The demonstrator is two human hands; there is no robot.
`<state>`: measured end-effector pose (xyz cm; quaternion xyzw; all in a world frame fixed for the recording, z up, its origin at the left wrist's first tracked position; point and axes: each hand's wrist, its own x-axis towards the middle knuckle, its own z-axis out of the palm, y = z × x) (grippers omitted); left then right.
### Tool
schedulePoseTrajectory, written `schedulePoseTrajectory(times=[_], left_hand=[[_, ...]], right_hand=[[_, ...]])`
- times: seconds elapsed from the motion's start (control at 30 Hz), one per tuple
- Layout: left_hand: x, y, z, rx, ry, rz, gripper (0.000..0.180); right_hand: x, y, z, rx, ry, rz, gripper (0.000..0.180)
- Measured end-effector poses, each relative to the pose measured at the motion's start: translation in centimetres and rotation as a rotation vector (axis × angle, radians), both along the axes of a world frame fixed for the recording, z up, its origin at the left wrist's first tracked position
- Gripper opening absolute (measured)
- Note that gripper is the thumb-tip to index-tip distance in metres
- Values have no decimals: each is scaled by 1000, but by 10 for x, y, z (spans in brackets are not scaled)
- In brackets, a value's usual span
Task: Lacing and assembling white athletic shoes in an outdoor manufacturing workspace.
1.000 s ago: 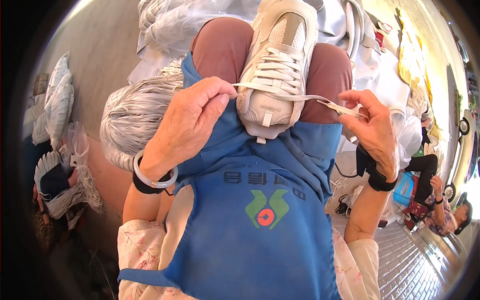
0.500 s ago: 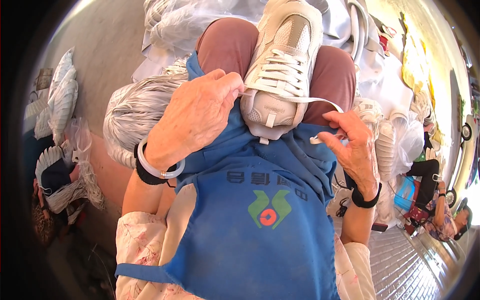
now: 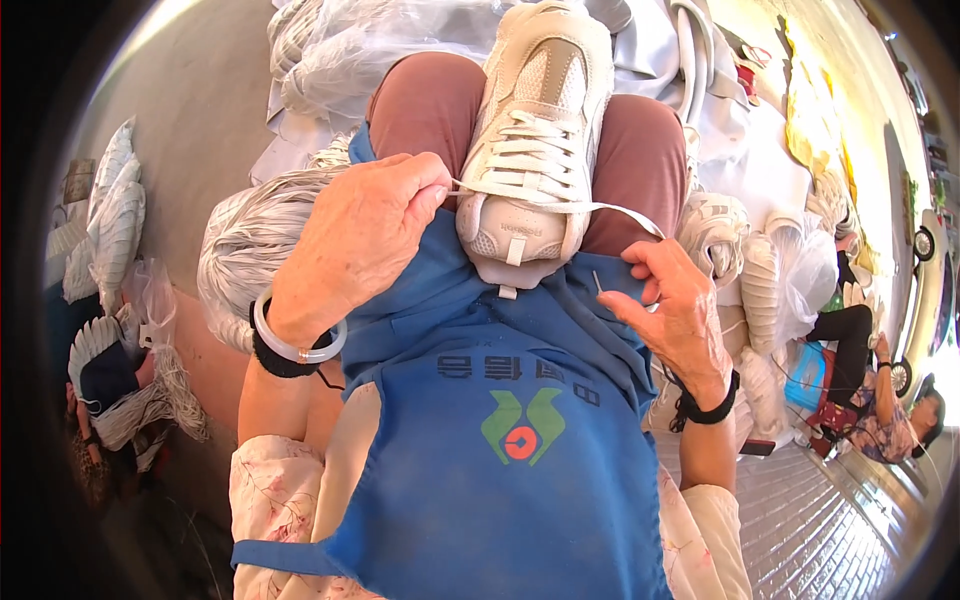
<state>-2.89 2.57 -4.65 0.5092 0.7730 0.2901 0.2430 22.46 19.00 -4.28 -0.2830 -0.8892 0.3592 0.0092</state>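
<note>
A cream and grey sneaker (image 3: 550,65) is held between my knees, its toe pointing away and its heel end toward me. White shoelace (image 3: 545,160) crosses back and forth over its tongue. My left hand (image 3: 365,245), at the shoe's left, pinches a lace strand drawn out from the upper eyelets. On the other side, my right hand (image 3: 685,315) grips the opposite strand, which runs slack from the shoe to my curled fingers. A thin lace tip (image 3: 598,282) pokes up beside my right thumb. A blue apron (image 3: 430,500) covers my lap.
A thick bundle of white laces (image 3: 260,235) lies by my left thigh. Plastic-wrapped pale goods (image 3: 350,65) sit beyond my knees. More cream shoes (image 3: 715,235) are piled at the right. One person (image 3: 880,400) sits at far right; another (image 3: 110,400) works among laces at far left.
The shoe and both hands appear shifted slightly left in the picture. The lace end at my right hand has turned, from a flat loop to an upright tip.
</note>
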Motion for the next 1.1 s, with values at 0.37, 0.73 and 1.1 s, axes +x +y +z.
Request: schedulePoseTrajectory(times=[0.37, 0.73, 1.1], left_hand=[[-1, 1, -9, 67, -210, 112, 18], [-4, 1, -23, 226, -77, -34, 12], [5, 6, -21, 110, -261, 95, 13]], right_hand=[[2, -15, -21, 343, 59, 195, 14], [1, -21, -18, 418, -55, 279, 12], [-38, -8, -12, -57, 228, -99, 10]])
